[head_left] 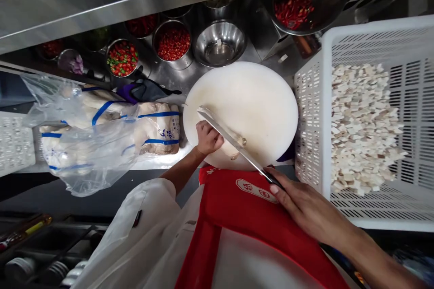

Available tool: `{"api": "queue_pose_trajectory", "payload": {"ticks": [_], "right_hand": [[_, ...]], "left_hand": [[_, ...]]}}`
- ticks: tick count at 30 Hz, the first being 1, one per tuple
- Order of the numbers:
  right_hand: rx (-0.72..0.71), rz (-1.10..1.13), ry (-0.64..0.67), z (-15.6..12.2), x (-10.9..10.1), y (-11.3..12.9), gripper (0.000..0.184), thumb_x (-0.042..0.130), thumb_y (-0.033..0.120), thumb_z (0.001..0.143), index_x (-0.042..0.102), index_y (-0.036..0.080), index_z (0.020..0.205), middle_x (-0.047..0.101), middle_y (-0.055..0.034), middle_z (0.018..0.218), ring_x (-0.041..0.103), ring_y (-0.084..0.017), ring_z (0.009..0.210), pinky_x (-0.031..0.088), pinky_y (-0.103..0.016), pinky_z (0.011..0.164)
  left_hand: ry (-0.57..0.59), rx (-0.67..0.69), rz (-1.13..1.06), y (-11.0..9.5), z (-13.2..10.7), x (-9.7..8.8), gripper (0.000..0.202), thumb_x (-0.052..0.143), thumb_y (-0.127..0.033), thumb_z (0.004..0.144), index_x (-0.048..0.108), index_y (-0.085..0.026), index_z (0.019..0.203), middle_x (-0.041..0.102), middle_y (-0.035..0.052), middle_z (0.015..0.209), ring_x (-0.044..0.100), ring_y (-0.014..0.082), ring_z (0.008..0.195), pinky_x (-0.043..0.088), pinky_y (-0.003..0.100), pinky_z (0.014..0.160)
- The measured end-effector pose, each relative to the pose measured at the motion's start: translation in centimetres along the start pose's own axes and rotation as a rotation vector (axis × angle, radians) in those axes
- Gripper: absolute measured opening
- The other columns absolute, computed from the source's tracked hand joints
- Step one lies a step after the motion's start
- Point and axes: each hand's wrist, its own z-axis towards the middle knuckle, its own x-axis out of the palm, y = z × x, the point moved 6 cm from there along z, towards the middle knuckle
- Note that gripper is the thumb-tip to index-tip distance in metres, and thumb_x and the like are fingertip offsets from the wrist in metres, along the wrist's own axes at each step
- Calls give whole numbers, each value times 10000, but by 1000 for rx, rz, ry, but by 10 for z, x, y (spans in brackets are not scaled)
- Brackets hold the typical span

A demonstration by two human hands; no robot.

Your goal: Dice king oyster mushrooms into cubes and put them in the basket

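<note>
My right hand point(294, 201) grips a long kitchen knife point(233, 141) by its dark handle. The blade runs slantwise over a round white cutting board point(267, 99). Under and beside the blade lies a pale king oyster mushroom point(231, 149), partly hidden. My left hand point(209, 137) has its fingers curled on the mushroom, close to the blade's side. To the right, a white plastic basket point(325, 113) holds a heap of diced mushroom point(364, 131).
Clear plastic packs of whole mushrooms point(159, 128) lie left of the board. Behind it stand a metal bowl point(220, 45), a pot of chopped red chillies point(172, 43) and a pan of dried chillies point(294, 6). A steel shelf edge point(169, 4) overhangs the back.
</note>
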Motion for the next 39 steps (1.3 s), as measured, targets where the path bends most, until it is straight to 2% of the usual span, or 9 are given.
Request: {"api": "queue_pose_trajectory", "payload": {"ticks": [6,10,15,20,22,28,32,36,39], "right_hand": [[37,0,47,5,0,-6,522,297,456,1009,457,214,1443,723,-96,1158,701,-277,1018,566,-396,830],[79,6,65,9,-1,-8,548,292,475,998,463,201,1441,739,-104,1106,711,-287,965,561,-431,823],[128,45,110,9,-6,-8,556,307,483,984,471,207,1439,727,-104,1148,710,-288,984,567,-436,841],[183,45,142,7,-5,-15,529,343,485,975,488,244,1423,705,-89,1209,705,-291,1020,578,-426,836],[193,45,165,11,-2,-16,531,333,481,979,484,231,1422,690,-93,1239,699,-290,1038,577,-424,838],[168,0,201,41,5,-7,528,286,451,991,513,170,1376,727,-129,1138,720,-293,953,557,-391,768],[112,-72,154,86,13,5,513,274,427,1008,484,157,1390,734,-133,1097,727,-285,854,522,-360,711],[26,-88,99,132,16,24,509,251,415,1023,446,143,1408,722,-138,1112,713,-286,893,505,-367,772],[22,-84,88,125,8,27,484,262,416,1024,483,166,1374,728,-120,1093,708,-294,936,504,-379,812]], "left_hand": [[-77,32,-35,-3,-1,-3,124,587,-296,735,512,-208,691,543,72,848,487,244,920,380,421,818],[-25,-10,-56,0,-1,1,164,591,-327,746,499,-212,675,530,71,829,479,256,944,366,438,850],[1,-36,-97,2,-3,5,177,603,-350,743,503,-221,674,527,70,831,477,259,948,360,450,864],[113,-118,-147,7,-8,14,190,606,-416,739,546,-238,710,531,68,833,485,269,958,354,466,881],[121,-112,-139,8,-10,15,197,605,-428,736,553,-240,711,536,66,824,491,267,948,356,464,877],[74,-87,-203,7,-11,12,164,630,-383,726,549,-242,706,546,58,819,498,262,939,361,461,864],[113,-137,-186,9,-11,15,164,622,-409,729,570,-254,731,547,57,826,496,264,943,364,478,877],[81,-121,-189,7,-7,11,137,625,-389,736,594,-262,775,579,61,883,506,266,961,381,488,884],[88,-123,-141,6,-3,9,135,624,-384,741,595,-256,773,589,63,888,521,263,949,402,486,868]]}}
